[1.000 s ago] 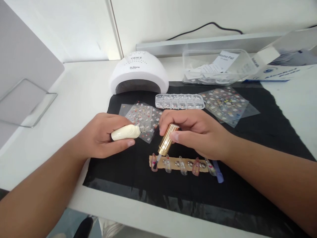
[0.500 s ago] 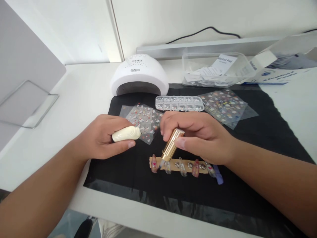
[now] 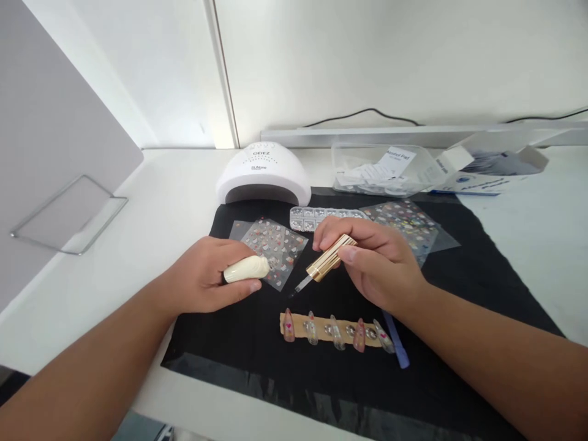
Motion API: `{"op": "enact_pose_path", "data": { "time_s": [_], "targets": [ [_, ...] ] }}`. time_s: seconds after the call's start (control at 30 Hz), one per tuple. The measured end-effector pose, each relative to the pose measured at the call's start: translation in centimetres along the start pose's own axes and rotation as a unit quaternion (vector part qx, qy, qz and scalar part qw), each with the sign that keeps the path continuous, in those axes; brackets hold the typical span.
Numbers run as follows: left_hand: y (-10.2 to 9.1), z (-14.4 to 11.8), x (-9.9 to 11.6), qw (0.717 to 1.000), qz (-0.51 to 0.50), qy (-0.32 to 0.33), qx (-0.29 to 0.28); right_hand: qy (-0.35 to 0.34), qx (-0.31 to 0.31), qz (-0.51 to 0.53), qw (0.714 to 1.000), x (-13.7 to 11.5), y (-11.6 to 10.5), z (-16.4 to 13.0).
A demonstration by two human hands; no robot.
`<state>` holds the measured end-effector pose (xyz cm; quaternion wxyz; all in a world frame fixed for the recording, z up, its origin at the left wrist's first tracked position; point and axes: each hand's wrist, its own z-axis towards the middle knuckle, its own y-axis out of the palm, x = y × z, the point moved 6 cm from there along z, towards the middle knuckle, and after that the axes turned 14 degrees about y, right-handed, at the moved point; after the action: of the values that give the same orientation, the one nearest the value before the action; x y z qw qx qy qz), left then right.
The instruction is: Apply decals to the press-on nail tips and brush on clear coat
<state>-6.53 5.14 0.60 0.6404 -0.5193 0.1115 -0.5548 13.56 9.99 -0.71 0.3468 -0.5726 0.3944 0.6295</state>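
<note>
My left hand (image 3: 215,275) is closed around a cream nail polish bottle (image 3: 248,269), tipped on its side with its open neck facing right. Between the thumb and fingers of my right hand (image 3: 376,257) is a gold-capped nail polish brush (image 3: 331,257), its bristles pointing down and left. The brush tip hangs above the black mat, apart from the press-on nails. Several decorated press-on nails (image 3: 337,334), clear and pinkish, some with hearts, sit in a row across a tan strip (image 3: 299,323) with silver studs. A purple stick (image 3: 399,343) lies at the strip's right end.
Behind my hands stand a white nail lamp (image 3: 264,174), a clear tub (image 3: 381,174) of alcohol pads and an open carton (image 3: 491,171). Sticker sheets (image 3: 275,245) and a rhinestone case (image 3: 303,218) lie on the black mat (image 3: 229,349). A wire frame (image 3: 68,214) is at left.
My right hand has lifted the brush up and away from the leftmost nails, tilting it flatter. My left hand keeps hold of the bottle. The camera view has tilted upward.
</note>
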Motion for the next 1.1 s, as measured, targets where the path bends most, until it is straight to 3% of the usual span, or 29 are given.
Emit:
{"op": "enact_pose_path", "data": {
  "time_s": [0.3,0.53,0.67,0.87,1.1],
  "targets": [
    [0.8,0.0,-0.3,0.999,-0.021,-0.046,0.005,-0.055,0.097,-0.010,0.994,-1.0,-1.8,-0.6],
    [1.3,0.6,0.1,0.997,-0.018,-0.056,0.050,-0.099,0.135,0.003,0.986,-4.8,-1.9,-2.1],
    [0.7,1.0,1.7,0.994,-0.029,-0.061,0.084,-0.106,0.153,0.013,0.982,-6.3,-2.4,-3.8],
    [-0.4,2.6,4.8,0.991,-0.069,-0.085,0.083,-0.105,0.200,0.059,0.972,-5.3,-3.5,-6.1],
    [0.9,3.8,3.2,0.985,-0.079,-0.106,0.112,-0.117,0.228,0.089,0.962,-3.3,-4.4,-5.8]
  ]
}}
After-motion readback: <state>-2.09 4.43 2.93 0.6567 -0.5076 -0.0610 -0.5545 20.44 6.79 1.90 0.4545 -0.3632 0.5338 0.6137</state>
